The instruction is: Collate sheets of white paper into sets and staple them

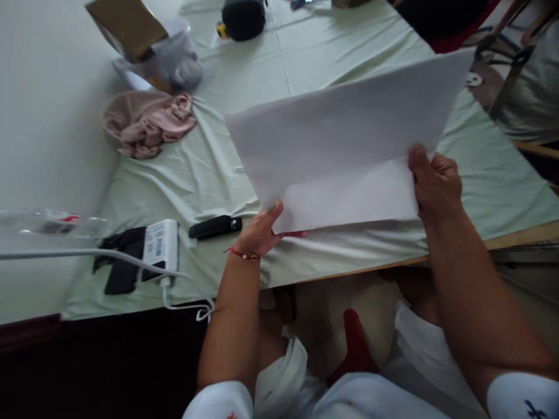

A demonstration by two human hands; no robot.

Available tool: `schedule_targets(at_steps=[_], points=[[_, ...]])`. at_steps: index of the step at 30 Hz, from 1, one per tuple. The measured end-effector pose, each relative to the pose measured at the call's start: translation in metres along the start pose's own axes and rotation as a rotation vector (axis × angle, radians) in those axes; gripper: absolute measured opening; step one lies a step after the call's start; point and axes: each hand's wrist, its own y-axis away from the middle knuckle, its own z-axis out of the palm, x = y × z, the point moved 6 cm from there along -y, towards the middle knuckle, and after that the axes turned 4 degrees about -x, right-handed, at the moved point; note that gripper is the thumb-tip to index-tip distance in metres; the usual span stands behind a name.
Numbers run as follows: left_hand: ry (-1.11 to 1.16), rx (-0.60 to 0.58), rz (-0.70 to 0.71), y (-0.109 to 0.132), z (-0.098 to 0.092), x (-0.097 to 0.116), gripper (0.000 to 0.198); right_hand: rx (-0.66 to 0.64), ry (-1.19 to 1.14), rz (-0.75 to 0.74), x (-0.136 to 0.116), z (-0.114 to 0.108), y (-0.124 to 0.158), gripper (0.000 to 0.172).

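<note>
A large sheet of white paper (349, 139) is held up, tilted, over the near part of the table. My left hand (261, 231) grips its lower left corner, thumb on the front and fingers behind. On the right edge my right hand (437, 180) is closed on the paper, its thumb pressed on the front. The sheet bends slightly along its lower part. Just left of my left hand lies a black stapler-like object (215, 227); its exact kind is hard to tell.
A pale green cloth (209, 186) covers the table. On the left are a white power strip (161, 247) with a cable, a dark phone-like slab (122, 270), and a pink cloth (152, 122). Farther back stand a plastic container (183, 58), a cardboard piece (126, 26) and a black case (243, 18).
</note>
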Motion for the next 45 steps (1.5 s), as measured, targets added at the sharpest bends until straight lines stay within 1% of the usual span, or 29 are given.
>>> schedule_targets(at_steps=[2,4,5,7,9,11,14,17,21,23,25,27,29,30,32,33,35,37,38,39,40,43,45], points=[[0.005,-0.167,-0.105,0.006,0.006,-0.004,0.068,0.009,-0.018,-0.046,-0.003,-0.003,0.000,0.047],[-0.038,-0.298,-0.155,0.011,0.010,-0.005,0.066,-0.010,-0.056,-0.071,-0.003,-0.004,-0.001,0.044],[-0.072,-0.342,-0.169,0.013,0.011,-0.005,0.063,-0.027,-0.069,-0.073,-0.002,-0.004,-0.001,0.043],[-0.140,-0.380,-0.174,0.015,0.012,-0.004,0.057,-0.037,-0.075,-0.072,0.000,-0.004,-0.003,0.044],[-0.185,-0.359,-0.153,0.015,0.011,-0.003,0.054,-0.021,-0.065,-0.078,0.002,-0.005,-0.004,0.048],[-0.212,-0.310,-0.110,0.013,0.008,-0.001,0.055,-0.006,-0.058,-0.077,0.003,-0.005,-0.004,0.050],[-0.250,-0.271,-0.079,0.012,0.005,-0.001,0.055,-0.011,-0.059,-0.049,0.004,-0.002,-0.004,0.047],[-0.271,-0.279,-0.082,0.014,0.005,-0.001,0.054,-0.017,-0.072,-0.016,0.004,0.002,-0.004,0.042],[-0.188,-0.260,-0.071,0.017,0.007,0.003,0.057,-0.009,-0.090,0.002,0.002,0.004,-0.003,0.036],[-0.187,-0.281,-0.084,0.020,0.008,0.005,0.060,-0.007,-0.101,0.031,0.002,0.002,-0.002,0.036],[-0.237,-0.342,-0.099,0.023,0.010,0.006,0.064,-0.038,-0.113,0.132,0.007,0.000,0.000,0.037],[-0.267,-0.388,-0.092,0.025,0.008,0.008,0.065,-0.105,-0.102,0.290,0.016,-0.001,0.004,0.038],[-0.259,-0.409,-0.074,0.027,0.004,0.010,0.064,-0.186,-0.061,0.429,0.025,-0.002,0.009,0.037],[-0.254,-0.411,-0.072,0.027,0.002,0.010,0.062,-0.220,-0.033,0.465,0.028,-0.002,0.011,0.036],[-0.253,-0.390,-0.068,0.026,-0.003,0.009,0.058,-0.264,0.014,0.466,0.031,-0.001,0.013,0.032],[-0.253,-0.347,-0.059,0.024,-0.006,0.008,0.056,-0.277,0.030,0.447,0.032,0.000,0.012,0.030],[-0.222,-0.193,-0.023,0.019,-0.014,0.007,0.052,-0.284,0.047,0.396,0.032,0.002,0.011,0.027],[-0.142,-0.028,0.012,0.014,-0.021,0.006,0.052,-0.276,0.048,0.345,0.030,0.003,0.010,0.027],[-0.099,0.017,0.009,0.013,-0.022,0.005,0.054,-0.264,0.045,0.321,0.029,0.003,0.009,0.028],[-0.065,0.027,-0.005,0.012,-0.022,0.003,0.056,-0.249,0.038,0.299,0.027,0.003,0.008,0.028],[-0.048,0.007,-0.032,0.011,-0.019,0.001,0.057,-0.230,0.029,0.281,0.026,0.003,0.007,0.028],[-0.088,-0.120,-0.121,0.014,-0.010,-0.001,0.054,-0.172,0.014,0.276,0.023,0.001,0.006,0.026],[-0.139,-0.176,-0.122,0.016,-0.006,0.000,0.052,-0.142,0.024,0.297,0.023,0.000,0.005,0.025]])
